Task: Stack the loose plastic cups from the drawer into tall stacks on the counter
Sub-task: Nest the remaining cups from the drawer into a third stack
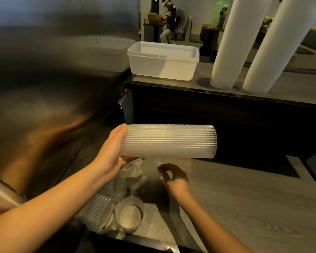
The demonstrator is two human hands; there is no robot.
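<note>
My left hand (pixel 113 148) grips the closed end of a ribbed translucent cup stack (pixel 169 141), held level with its open mouth facing right. Just below it, my right hand (pixel 173 177) has its fingers curled around a thin clear cup (pixel 158 162) that is blurred and hard to make out. More loose cups (pixel 130 216) and short stacks (pixel 97 214) lie in the drawer beneath my arms. Two tall white cup stacks (pixel 233 46) (pixel 277 52) lean on the upper counter (pixel 199 83) at the right.
A white rectangular plastic tub (pixel 162 61) sits on the upper counter's left end. A large steel surface (pixel 44 88) fills the left side. A wood-grain worktop (pixel 254 198) spreads right of the drawer. A person sits at a table far behind.
</note>
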